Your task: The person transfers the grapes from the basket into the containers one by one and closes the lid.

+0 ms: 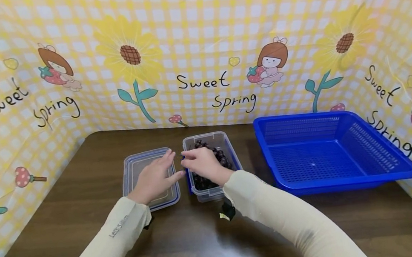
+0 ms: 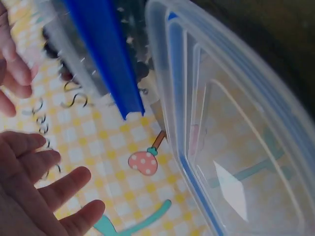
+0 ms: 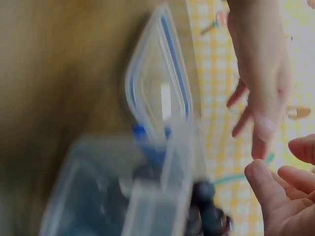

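Observation:
A clear plastic food container point(image 1: 209, 195) stands mid-table with dark grapes point(image 1: 203, 183) inside. A blue strip point(image 2: 103, 54) runs along its left side. Just left of it lies a clear lid point(image 1: 134, 171) with a blue seal round its edge. My left hand point(image 1: 153, 178) hovers over the lid with fingers extended and apart, holding nothing. Over the container is my right hand point(image 1: 206, 162), its fingers loosely bent and nothing between them; it hides part of the grapes. The two hands' fingertips face each other above the gap between lid and container.
A blue perforated plastic basket point(image 1: 345, 182) stands to the right of the container. Brown wood-look tabletop point(image 1: 189, 242) lies in front. A yellow-checked printed cloth point(image 1: 195, 39) encloses the back and both sides.

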A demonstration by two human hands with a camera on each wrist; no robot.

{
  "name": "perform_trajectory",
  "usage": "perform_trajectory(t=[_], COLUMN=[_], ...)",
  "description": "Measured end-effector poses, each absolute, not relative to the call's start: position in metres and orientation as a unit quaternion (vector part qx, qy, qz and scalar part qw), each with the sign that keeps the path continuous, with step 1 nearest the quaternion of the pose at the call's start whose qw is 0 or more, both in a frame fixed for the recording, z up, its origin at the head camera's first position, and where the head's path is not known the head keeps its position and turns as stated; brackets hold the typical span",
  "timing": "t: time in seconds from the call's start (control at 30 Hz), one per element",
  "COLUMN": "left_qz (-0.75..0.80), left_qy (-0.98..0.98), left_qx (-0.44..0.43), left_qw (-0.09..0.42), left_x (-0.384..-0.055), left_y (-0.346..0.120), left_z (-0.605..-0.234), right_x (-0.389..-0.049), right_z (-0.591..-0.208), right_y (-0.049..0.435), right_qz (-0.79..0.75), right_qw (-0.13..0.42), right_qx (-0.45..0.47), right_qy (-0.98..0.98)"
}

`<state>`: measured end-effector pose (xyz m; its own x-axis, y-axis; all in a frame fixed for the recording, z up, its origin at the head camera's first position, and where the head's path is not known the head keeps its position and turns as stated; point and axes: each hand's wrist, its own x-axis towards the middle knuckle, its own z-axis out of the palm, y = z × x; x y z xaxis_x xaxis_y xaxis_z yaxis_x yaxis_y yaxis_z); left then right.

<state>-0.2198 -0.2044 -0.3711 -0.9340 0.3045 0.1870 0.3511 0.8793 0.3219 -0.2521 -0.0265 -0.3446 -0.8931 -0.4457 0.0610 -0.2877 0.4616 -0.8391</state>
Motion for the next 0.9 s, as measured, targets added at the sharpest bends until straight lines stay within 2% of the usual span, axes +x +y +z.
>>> perform_trajectory(t=[0.3,0.43,0.6,0.77,0.9], left_qz=[-0.293,-0.316,-0.339,-0.389,-0.409], left_qy=[-0.950,-0.947,-0.939,-0.915,-0.901], left_qx=[-0.071,-0.012,0.053,0.081,0.086], left_qw=[0.079,0.062,0.009,-0.074,-0.111], left_x=[-0.188,-0.181,-0.180,-0.182,-0.184], left_y=[-0.253,-0.279,-0.299,-0.302,-0.301], left_z=[-0.372,-0.374,-0.383,-0.387,-0.388], right_x=[-0.225,-0.217,-0.202,-0.189,-0.187], right_z=[-0.364,-0.373,-0.390,-0.405,-0.408], right_y=[-0.051,-0.061,-0.076,-0.084,-0.081], right_qz=[-0.500,-0.485,-0.476,-0.462,-0.425], right_qw=[0.175,0.181,0.155,0.164,0.169], right_qx=[-0.237,-0.223,-0.189,-0.180,-0.193], right_qy=[0.814,0.826,0.845,0.853,0.868])
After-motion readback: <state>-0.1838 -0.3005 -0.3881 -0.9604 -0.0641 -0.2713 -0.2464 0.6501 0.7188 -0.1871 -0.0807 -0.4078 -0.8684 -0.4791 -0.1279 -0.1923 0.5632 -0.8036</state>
